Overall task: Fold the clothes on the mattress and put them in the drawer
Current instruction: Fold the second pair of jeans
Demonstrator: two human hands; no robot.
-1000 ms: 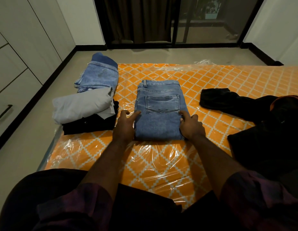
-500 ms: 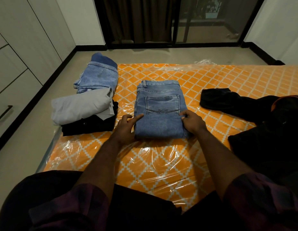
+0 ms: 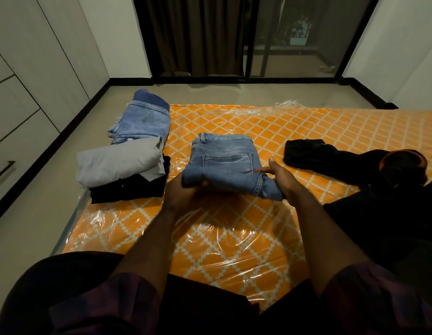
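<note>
A folded pair of light-blue denim jeans [image 3: 222, 163] lies in the middle of the orange mattress [image 3: 234, 238], which carries a white lattice print and is wrapped in clear, crinkled plastic. The waistband points away from the person and a back pocket faces up. A small stitched mark sits on the pocket, too small to read, and no label or writing can be made out on any garment.

The near edge of the jeans is raised off the mattress between both hands. The left hand [image 3: 183, 193] grips the near left corner, with its fingers curled under the fold. The right hand [image 3: 281, 182] grasps the near right corner with the thumb up, the forefinger stretched across the denim and the other fingers tucked beneath a loose hem.

To the left, at the mattress edge, sits a pile of folded clothes. A grey cloth garment [image 3: 118, 163] lies on top of a black garment [image 3: 128, 193]. Beyond them is a paler blue denim piece [image 3: 142, 122] with a darker blue fabric [image 3: 149, 97] behind it. To the right, well apart from the jeans, unfolded black clothes [image 3: 311, 154] sprawl, one showing an orange rim [image 3: 401, 160].

Along the left wall run white cupboard fronts with a closed drawer [image 3: 24, 151] and its dark bar handle [image 3: 2, 171]. Past the mattress hang brown curtains [image 3: 198, 32] beside a glass sliding door [image 3: 294, 37].
</note>
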